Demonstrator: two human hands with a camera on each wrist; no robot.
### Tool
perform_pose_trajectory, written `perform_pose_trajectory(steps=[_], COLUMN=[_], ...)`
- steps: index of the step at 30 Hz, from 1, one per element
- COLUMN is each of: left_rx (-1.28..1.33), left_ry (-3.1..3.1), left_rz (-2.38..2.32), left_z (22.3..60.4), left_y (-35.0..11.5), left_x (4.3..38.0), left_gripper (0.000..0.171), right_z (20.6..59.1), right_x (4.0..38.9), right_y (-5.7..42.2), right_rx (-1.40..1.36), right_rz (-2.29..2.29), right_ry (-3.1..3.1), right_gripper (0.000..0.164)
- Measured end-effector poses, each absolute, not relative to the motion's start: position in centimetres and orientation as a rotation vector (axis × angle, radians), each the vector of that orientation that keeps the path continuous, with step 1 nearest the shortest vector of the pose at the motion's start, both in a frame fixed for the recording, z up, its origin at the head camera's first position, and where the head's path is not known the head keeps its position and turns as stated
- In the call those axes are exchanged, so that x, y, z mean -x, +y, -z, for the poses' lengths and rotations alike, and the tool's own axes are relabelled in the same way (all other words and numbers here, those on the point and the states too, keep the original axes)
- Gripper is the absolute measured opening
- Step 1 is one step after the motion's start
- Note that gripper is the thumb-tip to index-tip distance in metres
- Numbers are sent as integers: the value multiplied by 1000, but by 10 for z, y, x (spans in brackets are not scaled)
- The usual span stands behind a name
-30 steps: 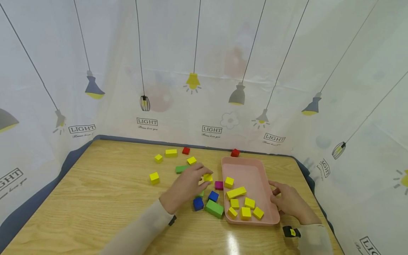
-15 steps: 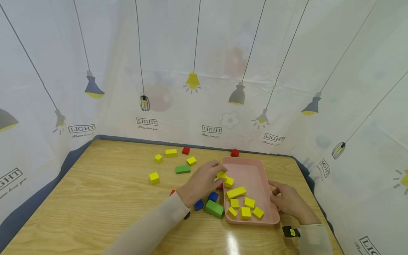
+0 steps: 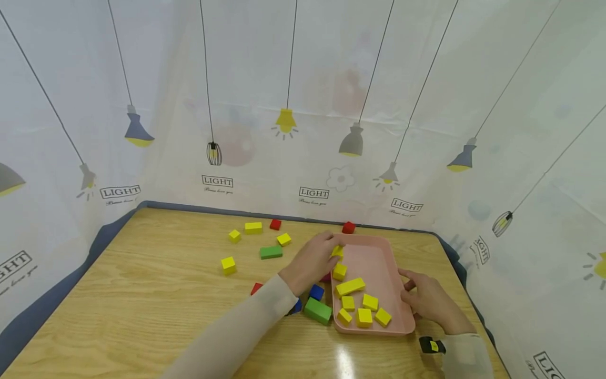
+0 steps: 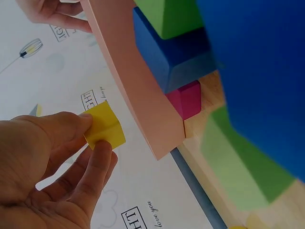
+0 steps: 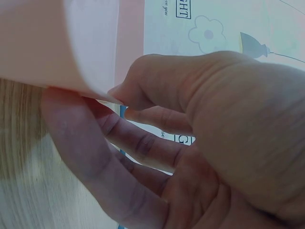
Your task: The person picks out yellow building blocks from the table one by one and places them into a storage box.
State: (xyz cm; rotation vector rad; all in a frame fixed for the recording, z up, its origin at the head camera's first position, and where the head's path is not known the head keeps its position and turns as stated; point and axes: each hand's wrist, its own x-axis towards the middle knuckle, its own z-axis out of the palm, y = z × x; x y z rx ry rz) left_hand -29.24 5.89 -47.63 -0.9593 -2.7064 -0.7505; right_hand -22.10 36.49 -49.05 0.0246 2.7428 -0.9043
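Observation:
My left hand (image 3: 309,262) pinches a yellow block (image 4: 106,125) between thumb and fingertips, over the left wall of a pink tray (image 3: 376,258). Several yellow blocks, one of them long (image 3: 350,287), lie in the near and left part of the tray. At the tray's right side, my right hand (image 3: 428,300) grips the rim. In the right wrist view its thumb lies over the rim (image 5: 102,90) and the fingers pass beneath. Just left of the tray sit a green block (image 3: 317,310), a blue block (image 3: 316,292) and a magenta block (image 4: 187,99), partly hidden by my left hand in the head view.
Farther left on the wooden table (image 3: 156,295) lie several yellow blocks, such as one cube (image 3: 228,265), and a green block (image 3: 271,252). A red block (image 3: 348,227) sits behind the tray. Another red block (image 3: 256,288) peeks out beside my left sleeve. Printed white sheeting surrounds the table.
My left hand has carried the yellow block rightward from beside the tray to over its left wall. My right hand and the tray have stayed in place.

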Motion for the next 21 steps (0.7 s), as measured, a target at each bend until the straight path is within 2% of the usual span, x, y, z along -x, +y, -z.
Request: perform_pose_trajectory(steps=[21], left_rx=[888], left_ry=[-2806], left_rz=[646], left_z=[483], left_y=[79], left_x=[306], left_gripper=[34], right_z=[491], right_x=[222], right_y=[366], right_rx=[-20], right_rz=[906], right_ry=[2751], right_gripper=[64])
